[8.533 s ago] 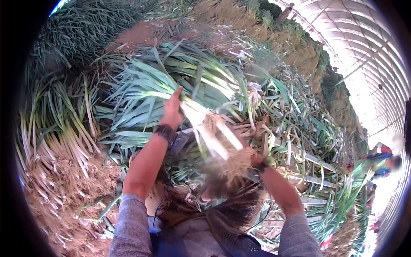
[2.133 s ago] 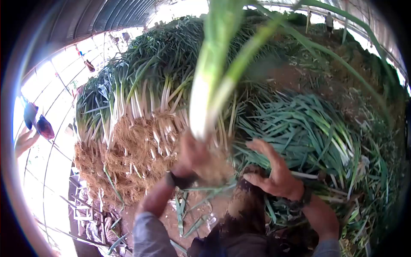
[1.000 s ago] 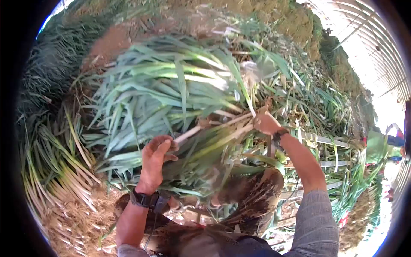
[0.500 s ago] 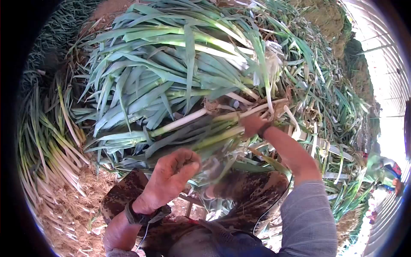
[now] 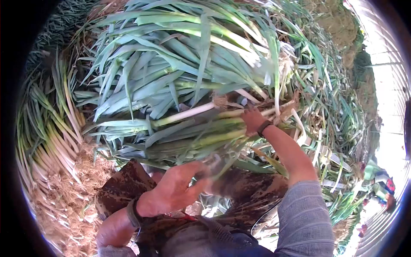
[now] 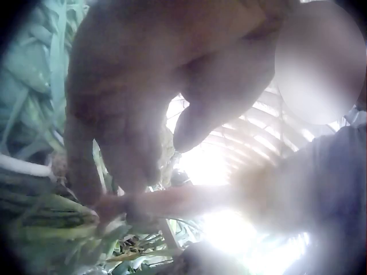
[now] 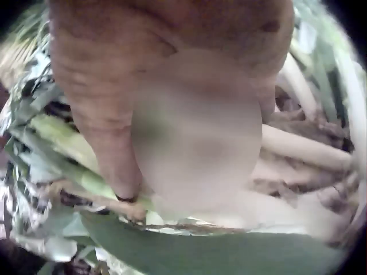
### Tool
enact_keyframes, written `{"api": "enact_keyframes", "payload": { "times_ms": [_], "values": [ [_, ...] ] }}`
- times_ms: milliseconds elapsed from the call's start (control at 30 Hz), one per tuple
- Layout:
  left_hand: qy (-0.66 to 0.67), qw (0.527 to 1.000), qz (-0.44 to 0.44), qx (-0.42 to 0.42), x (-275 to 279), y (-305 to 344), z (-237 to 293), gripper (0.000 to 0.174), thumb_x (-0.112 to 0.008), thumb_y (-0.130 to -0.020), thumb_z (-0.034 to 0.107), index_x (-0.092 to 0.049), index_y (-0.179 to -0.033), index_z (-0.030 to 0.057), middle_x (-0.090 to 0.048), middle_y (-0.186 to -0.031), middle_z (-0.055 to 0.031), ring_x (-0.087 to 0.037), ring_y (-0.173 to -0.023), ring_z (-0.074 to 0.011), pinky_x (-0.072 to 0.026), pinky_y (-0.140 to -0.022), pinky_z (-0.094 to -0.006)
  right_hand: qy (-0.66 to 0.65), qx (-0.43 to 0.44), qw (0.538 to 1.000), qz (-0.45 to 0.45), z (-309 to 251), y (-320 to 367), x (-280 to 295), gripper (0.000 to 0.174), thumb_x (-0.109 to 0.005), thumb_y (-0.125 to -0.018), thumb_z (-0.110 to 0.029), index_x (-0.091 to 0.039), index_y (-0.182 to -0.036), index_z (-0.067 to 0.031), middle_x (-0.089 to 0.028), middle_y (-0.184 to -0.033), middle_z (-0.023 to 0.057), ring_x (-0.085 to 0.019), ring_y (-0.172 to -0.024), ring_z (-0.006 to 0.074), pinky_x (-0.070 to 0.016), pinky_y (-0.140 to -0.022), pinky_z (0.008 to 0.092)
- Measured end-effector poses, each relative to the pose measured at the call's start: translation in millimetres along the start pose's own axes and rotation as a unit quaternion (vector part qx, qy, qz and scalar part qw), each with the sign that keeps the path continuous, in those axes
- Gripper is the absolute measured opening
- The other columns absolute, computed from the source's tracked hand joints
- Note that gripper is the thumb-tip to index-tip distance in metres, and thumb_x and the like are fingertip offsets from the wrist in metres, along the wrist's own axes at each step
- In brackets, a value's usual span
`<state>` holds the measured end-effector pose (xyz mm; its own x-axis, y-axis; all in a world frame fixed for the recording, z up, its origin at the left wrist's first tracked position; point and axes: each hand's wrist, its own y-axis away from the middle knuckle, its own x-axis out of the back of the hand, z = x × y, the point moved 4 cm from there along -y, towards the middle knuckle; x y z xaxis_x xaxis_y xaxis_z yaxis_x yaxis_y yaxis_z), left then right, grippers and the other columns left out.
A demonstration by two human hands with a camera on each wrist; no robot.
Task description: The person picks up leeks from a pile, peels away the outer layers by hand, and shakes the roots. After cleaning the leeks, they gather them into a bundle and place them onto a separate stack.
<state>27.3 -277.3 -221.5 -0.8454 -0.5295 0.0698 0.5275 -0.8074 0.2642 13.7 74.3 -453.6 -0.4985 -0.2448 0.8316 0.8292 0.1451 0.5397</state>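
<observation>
My right hand grips leek stalks at the near side of a loose heap of leeks. In the right wrist view its thumb lies over the pale and green stalks, while a blurred patch hides the other fingers. My left hand hovers over my lap, holding nothing, its fingers loosely bent and blurred. From the left wrist, that hand shows thumb and fingers apart, with the right hand and leeks beyond. A single leek with a white shaft lies just left of the right hand.
Leeks with bushy roots are stacked at the left, white shafts towards me. Trimmed leaves and scraps cover the ground to the right. My knees in patterned trousers border the heap. Another person is at the far right.
Earlier the left hand held a bunch upright by the rooted stack; now it is free, shifted slightly right over my lap. The right hand has moved from the root ends along the stalks.
</observation>
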Motion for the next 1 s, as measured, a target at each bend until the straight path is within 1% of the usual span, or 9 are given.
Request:
{"api": "enact_keyframes", "payload": {
  "times_ms": [67, 200, 333, 400, 500, 633, 900, 933, 1000],
  "values": [
    [0.007, 0.999, 0.035, -0.028, -2, 2, -5, 0.023, -0.065, -0.087, 0.011, -0.061, -0.107, -0.0006, -0.065, -0.09, -0.0153, -0.064, -0.076, -0.0213, -0.0503, -0.066, -0.0331, 0.012, 0.034, 0.988, -0.148, -12, 5, -10, 0.074, -0.082, -0.049, -0.034, -0.055, -0.115, -0.0116, -0.055, -0.114, 0.0137, -0.05, -0.115, 0.0307, -0.0419, -0.09, 0.0474],
    [-0.071, 0.996, 0.016, -0.05, -4, 2, -6, 0.022, -0.066, -0.085, 0.01, -0.061, -0.103, -0.002, -0.065, -0.091, -0.0189, -0.066, -0.081, -0.0333, -0.0519, -0.069, -0.0374, 0.017, 0.07, 0.996, 0.045, -17, 33, 1, 0.053, -0.074, -0.064, -0.039, -0.062, -0.109, -0.014, -0.058, -0.109, 0.0097, -0.053, -0.11, 0.0288, -0.0366, -0.095, 0.0498],
    [-0.142, 0.988, 0.012, -0.063, -8, 4, -13, 0.025, -0.068, -0.083, 0.013, -0.061, -0.102, -0.0011, -0.064, -0.09, -0.0192, -0.065, -0.082, -0.0354, -0.0523, -0.069, -0.0401, -0.011, 0.058, 0.997, 0.04, -3, 10, -40, 0.045, -0.067, -0.068, -0.023, -0.061, -0.112, -0.0156, -0.06, -0.11, 0.0073, -0.051, -0.11, 0.0286, -0.03, -0.102, 0.0557],
    [-0.158, 0.984, 0.027, -0.08, -11, 6, -14, 0.026, -0.068, -0.083, 0.014, -0.061, -0.102, -0.0008, -0.064, -0.09, -0.0191, -0.064, -0.083, -0.0364, -0.0521, -0.07, -0.0419, -0.016, 0.051, 0.997, 0.05, -9, 15, -31, 0.046, -0.065, -0.067, -0.02, -0.062, -0.113, -0.0148, -0.063, -0.109, 0.0087, -0.056, -0.108, 0.0288, -0.0343, -0.102, 0.053],
    [-0.181, 0.979, 0.019, -0.092, -11, 11, -15, 0.027, -0.065, -0.084, 0.016, -0.06, -0.105, -0.0005, -0.063, -0.092, -0.0182, -0.062, -0.085, -0.0375, -0.0507, -0.071, -0.0444, 0.019, 0.054, 0.995, -0.084, -12, 7, -23, 0.039, -0.071, -0.061, -0.025, -0.069, -0.097, -0.0131, -0.069, -0.095, 0.0141, -0.066, -0.093, 0.0321, -0.0511, -0.079, 0.0481],
    [-0.21, 0.976, -0.017, -0.057, -11, 13, -14, 0.026, -0.062, -0.085, 0.018, -0.057, -0.103, -0.0002, -0.061, -0.091, -0.017, -0.061, -0.085, -0.038, -0.0491, -0.071, -0.0463, 0.016, 0.115, 0.985, -0.127, -21, 14, -10, 0.055, -0.078, -0.052, -0.046, -0.07, -0.095, -0.0133, -0.069, -0.088, 0.0138, -0.066, -0.086, 0.0329, -0.0521, -0.074, 0.0436],
    [-0.276, 0.958, -0.053, -0.058, -29, 19, -23, 0.024, -0.06, -0.086, 0.022, -0.057, -0.097, 0.0013, -0.062, -0.087, -0.0186, -0.061, -0.083, -0.0405, -0.0492, -0.07, -0.0488, -0.118, 0.132, 0.977, -0.121, -67, 85, 154, 0.071, -0.079, -0.062, -0.043, -0.06, -0.116, -0.0002, -0.066, -0.082, 0.0184, -0.064, -0.077, 0.0311, -0.0526, -0.07, 0.0412],
    [-0.295, 0.951, -0.076, -0.043, -37, 18, -27, 0.024, -0.06, -0.086, 0.023, -0.058, -0.097, 0.0014, -0.062, -0.087, -0.0185, -0.062, -0.082, -0.0409, -0.0492, -0.07, -0.049, -0.104, 0.067, 0.97, -0.209, -65, 89, 163, 0.075, -0.08, -0.063, -0.034, -0.055, -0.125, 0.0013, -0.066, -0.084, 0.0185, -0.064, -0.078, 0.0312, -0.0535, -0.073, 0.0404],
    [-0.325, 0.939, -0.09, -0.064, -49, 19, -30, 0.025, -0.06, -0.087, 0.024, -0.058, -0.096, 0.0016, -0.063, -0.086, -0.0188, -0.062, -0.08, -0.0411, -0.049, -0.069, -0.0493, -0.16, -0.033, 0.97, -0.179, -58, 100, 153, 0.078, -0.08, -0.064, -0.028, -0.05, -0.13, 0.0002, -0.066, -0.086, 0.0186, -0.064, -0.079, 0.0312, -0.0542, -0.076, 0.0402]
  ]
}}
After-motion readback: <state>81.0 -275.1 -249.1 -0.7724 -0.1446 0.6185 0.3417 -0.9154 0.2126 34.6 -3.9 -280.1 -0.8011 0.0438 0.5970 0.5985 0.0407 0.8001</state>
